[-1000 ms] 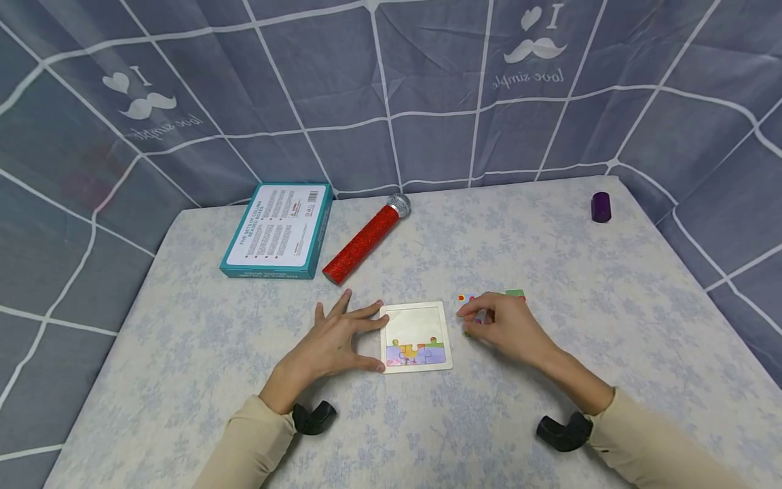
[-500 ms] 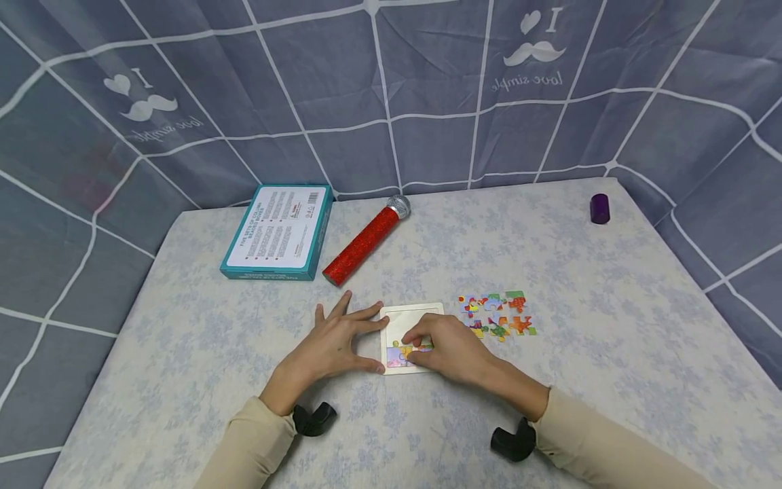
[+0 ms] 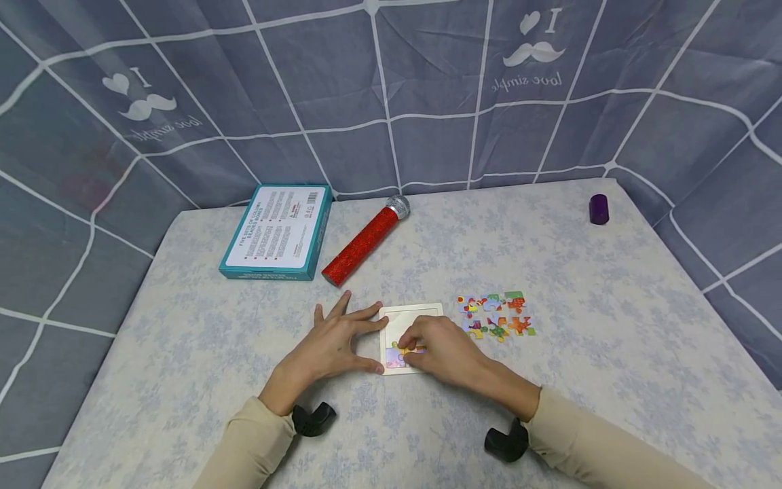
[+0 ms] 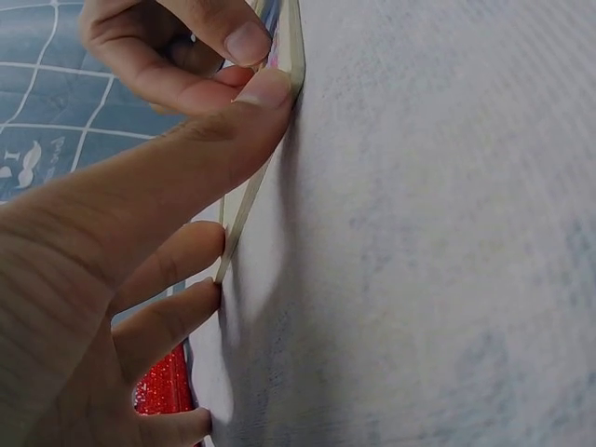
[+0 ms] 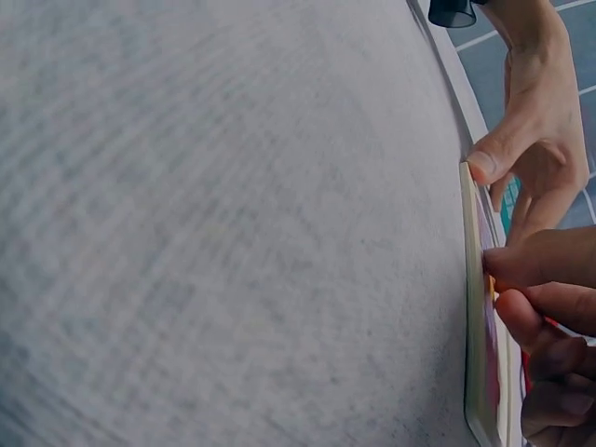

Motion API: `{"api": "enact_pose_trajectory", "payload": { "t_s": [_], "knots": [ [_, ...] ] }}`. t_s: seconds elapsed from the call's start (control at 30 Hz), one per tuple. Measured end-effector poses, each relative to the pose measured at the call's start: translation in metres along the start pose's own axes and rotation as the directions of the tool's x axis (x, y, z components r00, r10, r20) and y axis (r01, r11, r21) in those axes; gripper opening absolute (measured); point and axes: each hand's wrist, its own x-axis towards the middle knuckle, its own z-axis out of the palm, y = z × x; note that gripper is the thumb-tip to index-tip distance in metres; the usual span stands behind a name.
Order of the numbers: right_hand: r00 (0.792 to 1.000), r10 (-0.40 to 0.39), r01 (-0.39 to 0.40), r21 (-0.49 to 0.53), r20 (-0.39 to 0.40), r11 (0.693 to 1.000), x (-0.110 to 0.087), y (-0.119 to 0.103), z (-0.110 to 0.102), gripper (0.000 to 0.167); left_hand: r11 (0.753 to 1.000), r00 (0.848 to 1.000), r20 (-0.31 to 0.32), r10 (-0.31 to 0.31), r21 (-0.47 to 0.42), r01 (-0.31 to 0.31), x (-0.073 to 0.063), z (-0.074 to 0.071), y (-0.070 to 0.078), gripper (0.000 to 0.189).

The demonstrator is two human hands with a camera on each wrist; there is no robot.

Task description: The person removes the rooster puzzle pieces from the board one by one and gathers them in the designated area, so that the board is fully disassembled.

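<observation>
A small square puzzle tray (image 3: pixel 400 322) with a pale rim lies on the table, its lower part filled with colourful jigsaw pieces (image 3: pixel 394 360). My left hand (image 3: pixel 330 345) is spread along the tray's left side, thumb and two fingertips touching the rim. Over the tray's lower right, my right hand (image 3: pixel 451 350) pinches a jigsaw piece between thumb and index finger, right at the laid pieces. Most of that piece is hidden by the fingers; an orange bit of the piece (image 5: pixel 492 283) shows in the right wrist view.
Several loose jigsaw pieces (image 3: pixel 496 318) lie in two rows right of the tray. Behind are a red glitter microphone (image 3: pixel 363 244) and a teal-edged box (image 3: pixel 275 227). A purple cylinder (image 3: pixel 599 209) stands at the back right. Grey-blue checked curtain (image 3: pixel 440 102) encloses the table.
My right hand has moved left from the loose pieces to the tray, then slightly further left over the laid pieces. The left hand has stayed at the tray's edge.
</observation>
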Motion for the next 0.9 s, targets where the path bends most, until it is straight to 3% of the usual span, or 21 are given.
{"api": "enact_pose_trajectory", "payload": {
  "t_s": [0.27,0.53,0.63,0.77,0.9],
  "knots": [
    [0.999,0.047,-0.047,0.007,0.01,0.999,0.0017,-0.0028,0.0001,0.013,1.0,1.0,0.001,-0.01,0.009,0.01,-0.0002,0.0003,0.0002,0.08],
    [0.995,0.098,-0.099,0.132,0.016,0.986,0.0015,-0.0039,-0.001,0.011,1.0,1.0,0.003,-0.013,0.003,0.013,-0.0003,0.001,0.0005,0.079],
    [0.992,0.125,-0.129,0.233,0.03,0.964,0.0008,-0.0022,-0.0015,0.008,1.0,1.0,0.002,-0.012,0.009,0.012,0.0001,0.0005,0.0007,0.079],
    [0.98,0.189,-0.196,0.38,0.057,0.904,-0.0013,0.0007,-0.003,0.003,1.0,1.0,0.004,-0.015,0.011,0.015,0.0006,-0.0002,0.0006,0.079],
    [0.968,0.239,-0.248,0.445,0.077,0.861,-0.0069,0.0045,-0.0083,0.003,1.0,1.0,0.008,-0.018,0.006,0.018,0.0011,-0.0003,0.0008,0.08]
  ]
}}
